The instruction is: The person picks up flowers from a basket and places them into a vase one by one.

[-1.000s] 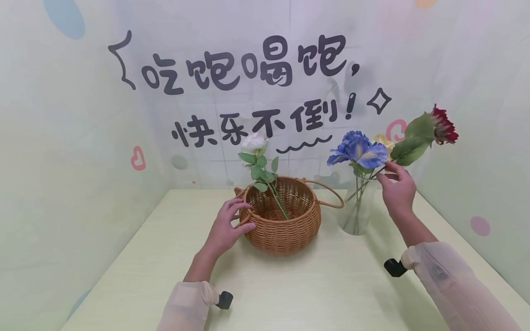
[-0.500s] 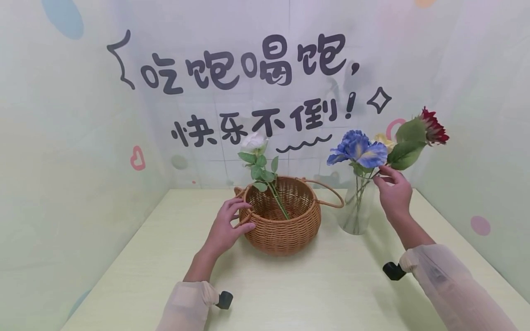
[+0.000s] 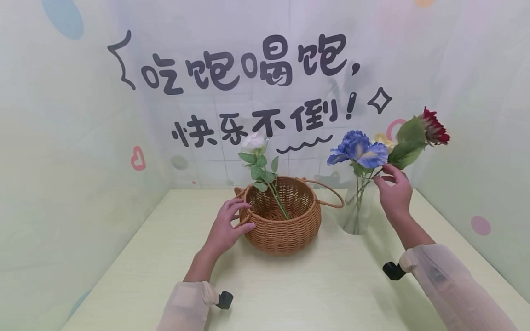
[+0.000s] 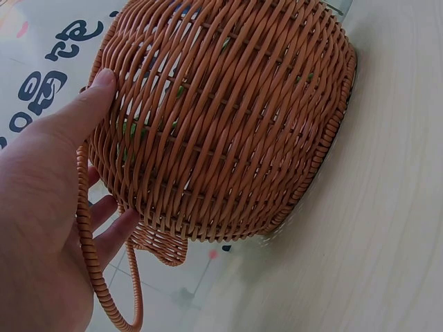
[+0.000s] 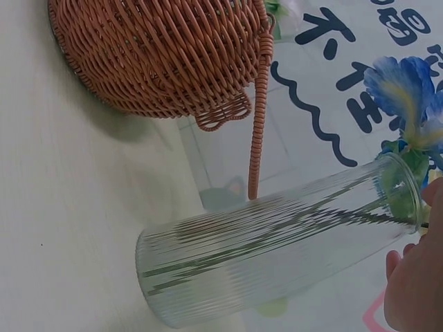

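My left hand grips the left side of a brown wicker basket; in the left wrist view its thumb lies on the weave, with a looped handle beside the palm. A white rose leans in the basket, green stem down inside. At the mouth of a clear ribbed glass vase, my right hand pinches the stem of a red flower with big green leaves, which tilts right. A blue iris and a yellow flower stand in the vase.
The basket's right handle sticks out toward the vase. Behind the pale table hangs a printed backdrop with dark lettering, and similar sheets close off both sides.
The red flower and my right hand have shifted slightly left and down over the vase's mouth, then stayed almost still. My left hand and the basket have not moved.
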A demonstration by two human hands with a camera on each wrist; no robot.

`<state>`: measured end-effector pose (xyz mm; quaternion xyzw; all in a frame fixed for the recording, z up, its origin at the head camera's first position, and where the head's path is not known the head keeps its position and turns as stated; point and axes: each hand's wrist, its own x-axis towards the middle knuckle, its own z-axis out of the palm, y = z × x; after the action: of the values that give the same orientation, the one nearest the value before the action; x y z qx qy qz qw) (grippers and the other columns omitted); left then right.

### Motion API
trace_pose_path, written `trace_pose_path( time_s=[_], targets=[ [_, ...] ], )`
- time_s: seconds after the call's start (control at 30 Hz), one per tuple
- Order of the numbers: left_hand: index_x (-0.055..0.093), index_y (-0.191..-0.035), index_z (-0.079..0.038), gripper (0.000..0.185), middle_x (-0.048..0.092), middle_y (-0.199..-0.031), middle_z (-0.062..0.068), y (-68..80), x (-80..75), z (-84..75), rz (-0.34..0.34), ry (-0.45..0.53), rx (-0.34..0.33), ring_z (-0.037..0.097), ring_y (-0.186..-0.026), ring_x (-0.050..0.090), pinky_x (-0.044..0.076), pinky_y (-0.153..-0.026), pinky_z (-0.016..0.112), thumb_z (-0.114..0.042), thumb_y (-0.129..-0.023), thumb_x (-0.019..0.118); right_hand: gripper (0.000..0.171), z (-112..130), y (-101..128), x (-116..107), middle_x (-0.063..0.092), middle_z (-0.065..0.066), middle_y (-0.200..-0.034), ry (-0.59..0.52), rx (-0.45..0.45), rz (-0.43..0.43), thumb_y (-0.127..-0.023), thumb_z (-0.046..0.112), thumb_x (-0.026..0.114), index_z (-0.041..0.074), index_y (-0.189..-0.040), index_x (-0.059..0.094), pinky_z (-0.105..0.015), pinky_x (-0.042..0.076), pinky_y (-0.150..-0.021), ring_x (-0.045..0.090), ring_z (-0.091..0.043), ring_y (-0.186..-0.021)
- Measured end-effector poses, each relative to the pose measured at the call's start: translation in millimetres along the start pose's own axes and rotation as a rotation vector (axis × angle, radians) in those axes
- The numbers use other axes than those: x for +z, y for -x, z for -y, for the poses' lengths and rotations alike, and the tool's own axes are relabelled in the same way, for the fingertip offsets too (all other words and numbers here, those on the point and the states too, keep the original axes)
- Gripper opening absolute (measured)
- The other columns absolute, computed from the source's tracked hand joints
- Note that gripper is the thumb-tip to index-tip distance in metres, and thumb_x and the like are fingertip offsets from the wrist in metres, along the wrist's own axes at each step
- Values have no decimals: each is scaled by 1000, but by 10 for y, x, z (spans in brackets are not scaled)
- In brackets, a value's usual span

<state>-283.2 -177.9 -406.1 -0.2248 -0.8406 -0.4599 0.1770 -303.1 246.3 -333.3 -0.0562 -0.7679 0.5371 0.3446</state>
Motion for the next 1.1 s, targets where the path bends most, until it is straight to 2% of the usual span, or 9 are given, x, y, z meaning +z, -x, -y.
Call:
trace_pose_path(
  time_s=[0.13, 0.27, 0.4, 0.6, 0.83, 1.0, 1.1],
  targets=[
    [61, -121, -19, 43, 41, -139, 6, 2, 0, -9, 0, 4, 0, 30, -127, 43, 48, -97, 50, -28, -83, 79, 44, -11, 14, -2, 56, -9, -127, 11, 7, 8, -92, 14, 63, 7, -135, 58, -12, 46, -74, 55, -10, -101],
    [61, -122, -15, 45, 40, -139, 7, 3, -1, -16, 2, 11, 3, 32, -127, 43, 48, -97, 51, -27, -83, 79, 42, -35, 80, -12, 55, -8, -127, 15, 5, 9, -92, 16, 62, 8, -134, 59, -12, 46, -73, 54, -14, -104],
    [61, -123, -11, 47, 41, -139, 7, -1, -2, -12, 0, 6, 4, 31, -127, 43, 48, -96, 51, -28, -83, 79, 40, -64, 177, -14, 57, -8, -122, -16, -4, -8, -92, 14, 63, 7, -131, 60, -13, 46, -71, 55, -7, -98],
    [61, -121, -17, 44, 41, -138, 7, 1, -1, -2, -3, -4, 13, 30, -128, 42, 49, -96, 48, -29, -83, 79, 35, -63, 324, 11, 61, -7, -112, -68, -17, -51, -92, 10, 64, 5, -126, 63, -17, 43, -72, 54, -1, -91],
    [61, -121, -17, 43, 42, -138, 7, 0, -5, 1, -8, 1, 21, 31, -127, 43, 49, -95, 50, -29, -83, 78, 30, -15, 440, 104, 61, 12, -94, -149, -33, -56, -89, 6, 65, 0, -119, 65, -14, 46, -67, 56, -3, -87],
    [62, -121, -18, 43, 42, -138, 8, 4, -6, -10, -10, 0, 21, 33, -122, 48, 51, -93, 48, -28, -83, 79, 26, 184, 574, 168, 64, -7, -97, -209, -71, -10, -89, -1, 62, -7, -114, 64, -12, 48, -64, 57, -4, -82],
    [61, -121, -18, 43, 42, -138, 7, 8, -6, -21, -7, -9, 14, 32, -123, 48, 51, -94, 45, -27, -83, 79, 25, 327, 666, 197, 64, -6, -93, -246, -110, 30, -89, -4, 61, -11, -112, 62, -12, 48, -64, 57, -5, -80]
  ],
)
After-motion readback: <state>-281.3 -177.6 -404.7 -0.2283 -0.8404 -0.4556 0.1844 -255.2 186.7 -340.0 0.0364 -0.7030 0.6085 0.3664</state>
